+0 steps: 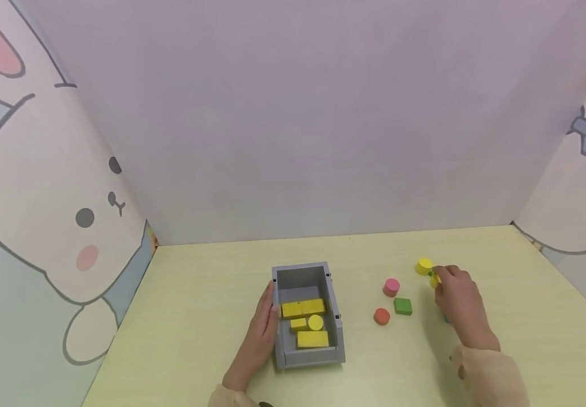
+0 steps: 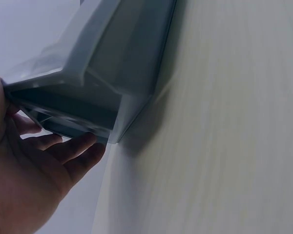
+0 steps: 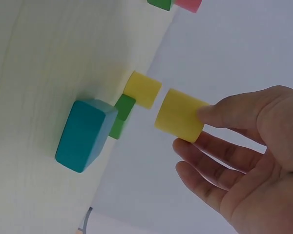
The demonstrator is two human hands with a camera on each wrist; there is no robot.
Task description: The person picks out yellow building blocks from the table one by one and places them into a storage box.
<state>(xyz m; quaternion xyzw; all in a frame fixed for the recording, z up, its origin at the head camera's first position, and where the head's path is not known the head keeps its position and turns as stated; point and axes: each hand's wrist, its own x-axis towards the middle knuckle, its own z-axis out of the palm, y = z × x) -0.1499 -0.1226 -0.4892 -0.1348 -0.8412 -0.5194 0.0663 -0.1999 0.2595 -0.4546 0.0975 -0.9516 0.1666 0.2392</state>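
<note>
In the head view my left hand (image 1: 262, 325) rests along the left wall of a grey plastic bin (image 1: 339, 339), fingers extended and thumb by the rim. The left wrist view has these fingers against the bin's side (image 2: 132, 53). Inside lie several yellow blocks (image 1: 313, 339), including a cylinder (image 1: 315, 323). My right hand (image 1: 461, 302) pinches a yellow cylinder (image 3: 180, 115) between thumb and fingers, raised off the table in the right wrist view. Close to it stand another yellow cylinder (image 3: 142, 89), small green blocks (image 3: 124, 107) and a teal block (image 3: 83, 136).
Between the bin and my right hand lie a pink cylinder (image 1: 391, 287), a green block (image 1: 403, 306) and a red round block (image 1: 382, 316) on the pale wooden table (image 1: 196, 316). A pale wall (image 1: 323, 124) rises behind, with printed cartoon panels (image 1: 43, 198) on both sides.
</note>
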